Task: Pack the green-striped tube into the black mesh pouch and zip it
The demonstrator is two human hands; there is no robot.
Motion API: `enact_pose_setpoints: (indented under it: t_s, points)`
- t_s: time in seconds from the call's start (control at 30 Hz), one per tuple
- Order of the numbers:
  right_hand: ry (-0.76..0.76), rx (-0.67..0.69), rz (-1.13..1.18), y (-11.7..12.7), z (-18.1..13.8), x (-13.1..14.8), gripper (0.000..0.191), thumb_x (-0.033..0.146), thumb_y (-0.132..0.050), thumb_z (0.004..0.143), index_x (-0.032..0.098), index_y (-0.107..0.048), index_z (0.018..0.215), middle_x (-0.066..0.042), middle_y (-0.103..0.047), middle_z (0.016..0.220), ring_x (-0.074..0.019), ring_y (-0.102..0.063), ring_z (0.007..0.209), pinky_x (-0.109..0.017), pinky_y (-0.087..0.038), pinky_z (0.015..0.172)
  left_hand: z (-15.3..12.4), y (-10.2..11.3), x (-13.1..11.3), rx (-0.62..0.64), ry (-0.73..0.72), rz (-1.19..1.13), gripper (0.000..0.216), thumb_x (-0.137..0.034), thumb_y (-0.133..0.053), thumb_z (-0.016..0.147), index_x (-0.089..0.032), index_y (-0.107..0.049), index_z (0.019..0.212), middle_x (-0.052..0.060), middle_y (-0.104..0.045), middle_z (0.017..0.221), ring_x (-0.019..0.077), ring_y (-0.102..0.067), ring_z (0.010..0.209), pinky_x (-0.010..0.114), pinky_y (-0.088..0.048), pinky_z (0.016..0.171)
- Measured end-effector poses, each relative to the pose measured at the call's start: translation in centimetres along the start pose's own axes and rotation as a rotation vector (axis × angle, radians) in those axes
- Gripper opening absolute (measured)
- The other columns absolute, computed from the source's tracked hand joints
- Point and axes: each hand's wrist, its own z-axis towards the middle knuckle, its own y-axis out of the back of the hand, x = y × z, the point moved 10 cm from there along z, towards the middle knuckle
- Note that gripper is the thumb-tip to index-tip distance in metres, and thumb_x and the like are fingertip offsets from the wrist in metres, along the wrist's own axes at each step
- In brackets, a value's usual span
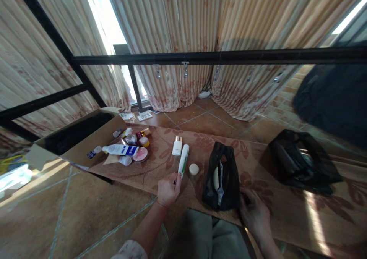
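Observation:
Between the fingers of my left hand (pixel 168 190) is the lower end of a white and green tube (pixel 184 160), pointing away from me. Just beyond it stands a white bottle with a gold cap (pixel 177 146). A small round cream-coloured jar or lid (pixel 194 169) rests to the tube's right. The black mesh pouch (pixel 208 182) stands unzipped in front of my knees, with pale items showing inside. My right hand (pixel 256 215) has its fingers curled at the pouch's lower right side; the fingertips are partly hidden in shadow.
Toiletries, including a blue and white tube (pixel 120 149) and a pink round compact (pixel 140 154), lie heaped at the left beside an open cardboard box (pixel 106 136). Another black mesh bag (pixel 301 159) sits at the right. A black metal rail (pixel 200 57) crosses beyond the cloth-covered bench (pixel 160 175).

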Motion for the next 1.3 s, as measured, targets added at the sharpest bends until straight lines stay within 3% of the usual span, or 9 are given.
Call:
enact_pose_setpoints:
  t_s: [0.3,1.3]
  points:
    - [-0.042,0.035,0.014,-0.3,-0.1,-0.6,0.033,0.045,-0.04,0.086,0.022,-0.064,0.094,-0.005,-0.065,0.098,-0.0197,-0.063,0.082,-0.03,-0.047,0.069,0.1,0.0,-0.3,0.037,0.015,0.013,0.03,-0.043,-0.046,0.087,-0.021,-0.057,0.069,0.0,-0.064,0.069,0.0132,-0.058,0.064,0.026,-0.028,0.057]
    - [-0.008,0.015,0.025,0.1,-0.1,0.3,0.031,0.04,-0.04,0.087,0.02,-0.064,0.093,-0.007,-0.065,0.093,-0.0198,-0.062,0.081,-0.031,-0.046,0.071,0.6,-1.0,0.0,0.185,0.113,0.163,0.028,-0.039,-0.039,0.09,-0.023,-0.06,0.08,0.002,-0.068,0.078,0.0166,-0.062,0.072,0.027,-0.027,0.058]
